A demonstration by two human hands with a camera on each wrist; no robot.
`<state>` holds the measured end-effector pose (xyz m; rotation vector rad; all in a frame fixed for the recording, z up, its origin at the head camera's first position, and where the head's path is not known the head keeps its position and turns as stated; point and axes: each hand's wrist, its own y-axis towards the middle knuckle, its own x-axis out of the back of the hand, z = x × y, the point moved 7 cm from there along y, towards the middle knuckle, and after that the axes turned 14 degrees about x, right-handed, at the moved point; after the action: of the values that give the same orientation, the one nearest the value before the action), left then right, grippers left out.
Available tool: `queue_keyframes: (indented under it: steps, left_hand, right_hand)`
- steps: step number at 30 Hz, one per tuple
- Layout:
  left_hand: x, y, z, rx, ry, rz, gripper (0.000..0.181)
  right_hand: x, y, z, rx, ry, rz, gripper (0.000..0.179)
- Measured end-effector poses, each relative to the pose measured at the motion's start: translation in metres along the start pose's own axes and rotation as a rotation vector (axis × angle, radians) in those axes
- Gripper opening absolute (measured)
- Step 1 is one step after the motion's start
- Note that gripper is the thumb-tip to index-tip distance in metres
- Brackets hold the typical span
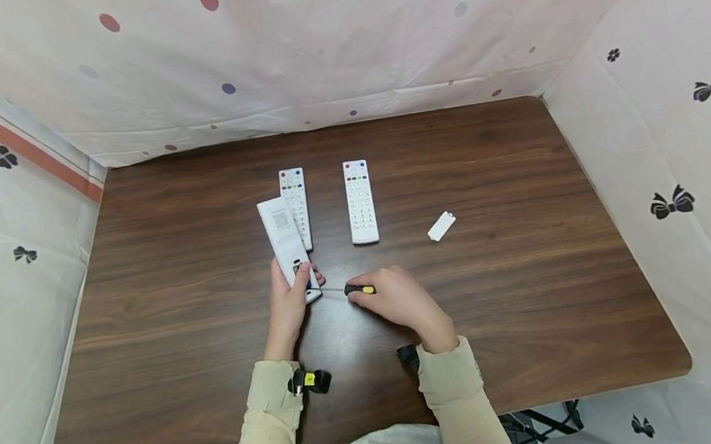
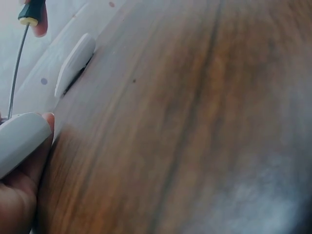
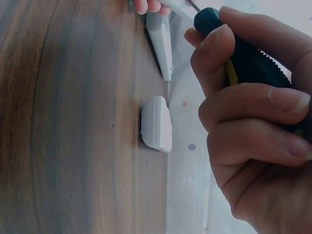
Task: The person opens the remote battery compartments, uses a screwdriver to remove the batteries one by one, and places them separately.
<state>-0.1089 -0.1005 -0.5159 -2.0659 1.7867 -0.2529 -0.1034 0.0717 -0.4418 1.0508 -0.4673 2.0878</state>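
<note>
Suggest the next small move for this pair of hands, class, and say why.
Perhaps the right hand should gently tilt the screwdriver to lever at the open battery bay. The shaft reaches that end of the held remote, the left hand grips the remote with its back upward, and the white cover lies apart on the table.

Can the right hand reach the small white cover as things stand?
Probably yes: nothing visible lies between the right hand and the small white cover, though that hand grips the screwdriver, which may hinder grasping.
</note>
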Motion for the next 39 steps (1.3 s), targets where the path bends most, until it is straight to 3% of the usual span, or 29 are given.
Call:
queue_keyframes:
  steps: [10, 28, 39]
  left_hand:
    - [0.0001, 0.0018, 0.0015, -0.055, -0.012, -0.018, 0.040]
    - [0.0015, 0.0025, 0.0012, -0.052, -0.111, -0.008, 0.040]
    - [0.0028, 0.0029, 0.0022, -0.042, -0.114, -0.021, 0.040]
  right_hand:
    - [0.0022, -0.0003, -0.0015, 0.000, 0.007, -0.051, 0.024]
    - [0.0070, 0.0010, -0.0012, 0.016, 0.020, -0.085, 0.023]
    - [0.0085, 0.0017, 0.0010, 0.029, -0.010, -0.091, 0.023]
